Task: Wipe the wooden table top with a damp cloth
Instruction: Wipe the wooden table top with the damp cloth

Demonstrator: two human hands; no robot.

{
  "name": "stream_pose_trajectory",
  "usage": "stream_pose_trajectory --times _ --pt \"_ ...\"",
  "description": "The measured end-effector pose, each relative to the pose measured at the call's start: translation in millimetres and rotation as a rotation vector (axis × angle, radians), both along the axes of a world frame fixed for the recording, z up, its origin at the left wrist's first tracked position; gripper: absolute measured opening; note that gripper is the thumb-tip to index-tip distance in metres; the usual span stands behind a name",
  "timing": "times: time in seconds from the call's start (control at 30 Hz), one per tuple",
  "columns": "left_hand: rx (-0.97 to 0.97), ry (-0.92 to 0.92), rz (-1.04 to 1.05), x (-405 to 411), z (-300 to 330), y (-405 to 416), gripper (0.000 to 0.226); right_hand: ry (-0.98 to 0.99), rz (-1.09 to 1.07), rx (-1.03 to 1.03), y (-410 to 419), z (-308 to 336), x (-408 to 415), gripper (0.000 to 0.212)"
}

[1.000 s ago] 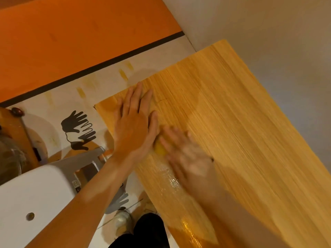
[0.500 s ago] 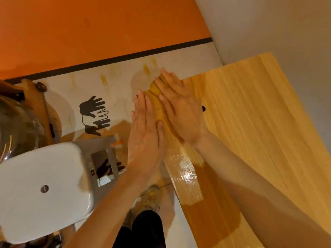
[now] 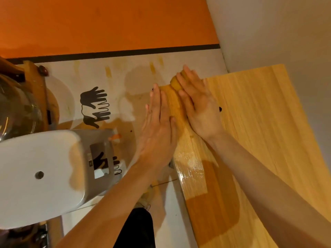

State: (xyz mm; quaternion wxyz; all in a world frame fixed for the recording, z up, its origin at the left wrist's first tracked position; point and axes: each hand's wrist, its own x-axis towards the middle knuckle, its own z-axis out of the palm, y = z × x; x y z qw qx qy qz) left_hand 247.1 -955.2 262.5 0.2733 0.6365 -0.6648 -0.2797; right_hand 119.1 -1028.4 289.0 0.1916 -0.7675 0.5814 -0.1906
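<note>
The wooden table top [image 3: 259, 133] runs from the far corner down to the lower right, with a wet glossy strip along its left edge. My right hand [image 3: 198, 104] lies flat at the table's far left corner, pressing a small yellow cloth [image 3: 175, 82] that peeks out under its fingers. My left hand [image 3: 158, 126] rests flat with fingers together along the table's left edge, just beside the right hand. Most of the cloth is hidden under my right palm.
A white chair seat [image 3: 39, 174] stands to the left of the table. The pale floor [image 3: 125, 72] bears black handprint marks [image 3: 95, 104]. An orange wall [image 3: 107, 24] lies beyond, a grey wall [image 3: 277, 33] behind the table. My dark trouser leg [image 3: 138, 228] shows below.
My right hand slid the cloth from mid-table up to the far left corner. My left hand stayed flat on the left edge. The view shifted to the left.
</note>
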Motion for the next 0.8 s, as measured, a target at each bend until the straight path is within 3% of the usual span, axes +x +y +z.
stream_pose_trajectory --times 0.13,0.33,0.43,0.67,0.8 --pt "0.014 0.088 0.018 2 4 8 0.063 0.027 0.006 0.022 24 4 -17 0.043" --pt "0.100 0.286 0.002 2 1 86 0.062 0.092 -0.083 0.092 179 18 -46 0.046" --pt "0.136 0.332 -0.026 -1 -2 88 0.058 0.080 -0.088 0.077 166 18 -38 0.045" --pt "0.236 0.395 -0.070 -3 6 88 0.058 0.026 -0.186 0.000 38 5 1 0.043" --pt "0.202 0.449 -0.033 -7 3 91 0.058 0.020 -0.075 0.045 109 11 -15 0.044"
